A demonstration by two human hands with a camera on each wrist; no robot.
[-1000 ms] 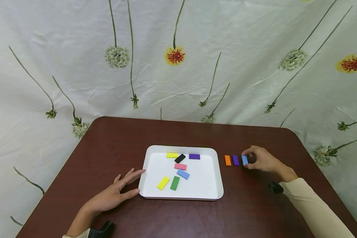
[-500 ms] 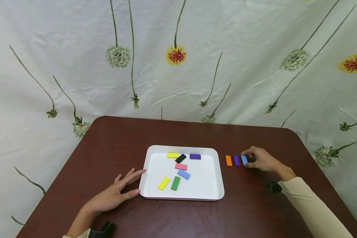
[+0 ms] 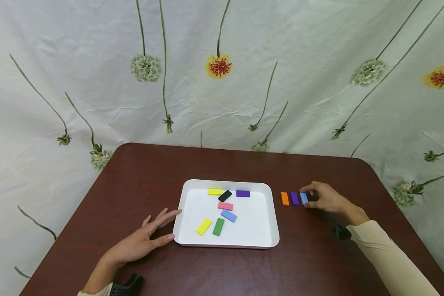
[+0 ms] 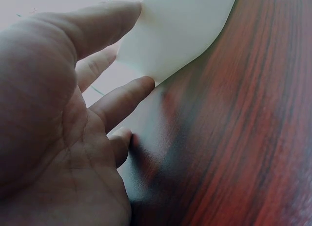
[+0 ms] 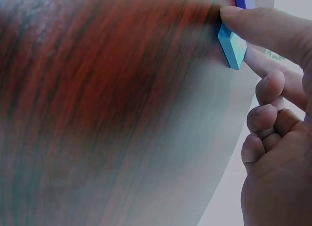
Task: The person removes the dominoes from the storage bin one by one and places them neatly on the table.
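On the right side of the desk (image 3: 222, 269), the right hand (image 3: 327, 199) pinches the light-blue block (image 3: 303, 198) between its fingers, beside the purple block (image 3: 294, 199) and orange block (image 3: 285, 199); an uneven grip could skew it or knock its neighbour. The left hand (image 3: 137, 244), fingers spread, touches the tray (image 3: 253, 226), which pressure might slide. Blocks are flat, rectangular; tray white, round-cornered; desk glossy, wood-grained.

Your table (image 3: 225, 267) looks like smooth grained wood with a soft gloss. You see smooth plastic in the white tray (image 3: 253, 226), a smooth matt light-blue block (image 3: 304, 199), your matt cloth sleeve (image 3: 390, 255) and a creased cloth backdrop (image 3: 207, 98).
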